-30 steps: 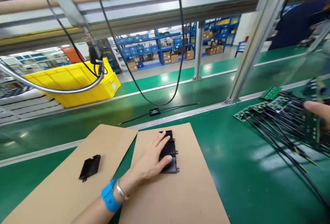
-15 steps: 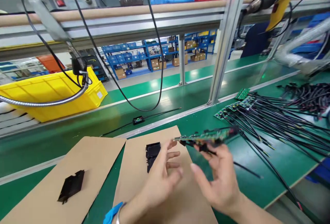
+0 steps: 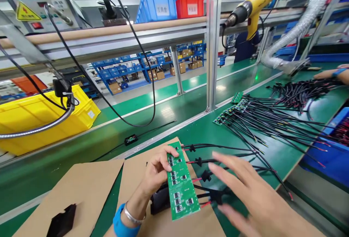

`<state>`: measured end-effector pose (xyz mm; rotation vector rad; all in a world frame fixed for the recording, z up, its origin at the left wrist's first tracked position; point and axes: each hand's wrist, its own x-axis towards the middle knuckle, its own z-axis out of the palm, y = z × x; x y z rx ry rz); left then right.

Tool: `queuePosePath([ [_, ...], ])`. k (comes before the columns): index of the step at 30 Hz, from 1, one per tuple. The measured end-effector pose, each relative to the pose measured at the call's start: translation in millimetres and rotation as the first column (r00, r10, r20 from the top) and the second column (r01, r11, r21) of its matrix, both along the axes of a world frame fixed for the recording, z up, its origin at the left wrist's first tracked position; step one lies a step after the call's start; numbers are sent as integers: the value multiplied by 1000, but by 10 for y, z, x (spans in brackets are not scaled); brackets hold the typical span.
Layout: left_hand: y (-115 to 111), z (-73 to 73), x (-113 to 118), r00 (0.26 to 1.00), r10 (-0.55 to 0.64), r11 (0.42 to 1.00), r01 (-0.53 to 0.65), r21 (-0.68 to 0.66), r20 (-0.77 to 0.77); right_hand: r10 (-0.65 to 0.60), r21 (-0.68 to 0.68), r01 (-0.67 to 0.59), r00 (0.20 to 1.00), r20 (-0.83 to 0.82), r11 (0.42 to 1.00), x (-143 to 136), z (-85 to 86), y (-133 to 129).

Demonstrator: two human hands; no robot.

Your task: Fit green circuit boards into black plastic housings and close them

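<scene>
A green circuit board (image 3: 181,184) with small black parts is gripped at its upper left edge by my left hand (image 3: 158,169). Black cables (image 3: 226,146) with red wire ends and black fittings (image 3: 205,175) run from its right edge. My right hand (image 3: 245,189), blurred, has its fingers spread beside the fittings and holds nothing. Partly behind the board lies a black plastic casing (image 3: 159,200) on the cardboard (image 3: 133,178). Another black casing (image 3: 62,220) rests on the left cardboard sheet (image 3: 73,182).
More circuit boards (image 3: 229,113) with long black cables lie at the right. A metal post (image 3: 211,47) rises behind the bench. A yellow bin (image 3: 49,117) stands left, a hot-air gun (image 3: 253,7) hangs above, and another person's hand (image 3: 331,74) is at the far right.
The board has turned from edge-on to face up and come lower and left, with my left hand now on it. My right hand has let go and opened. The view has shifted right and up.
</scene>
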<state>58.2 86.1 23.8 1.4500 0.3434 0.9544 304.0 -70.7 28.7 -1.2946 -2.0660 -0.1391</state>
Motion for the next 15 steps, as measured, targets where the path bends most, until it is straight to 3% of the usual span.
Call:
queuePosePath([
  [3,-49,135,-12,993,6,998,2,66,-117,-13,-123,10,1000,-21,992,154,15,321],
  [6,-90,228,22,973,67,992,-41,119,-222,118,-321,-166,979,-164,933,189,86,585],
  [8,-132,239,81,979,95,993,-80,89,-179,140,-348,-232,953,-268,908,149,191,674],
  [10,-196,206,185,996,45,999,-44,15,-74,62,-304,-162,948,-312,939,87,318,716],
  [12,-277,153,337,1000,-2,999,3,-49,17,-74,-281,-13,953,-294,960,34,438,745],
  [14,-350,116,514,998,60,993,-57,-102,34,-168,-371,57,946,-276,927,10,535,779],
  [15,-373,115,599,992,125,984,-121,-130,23,-186,-457,30,936,-300,889,10,573,798],
])
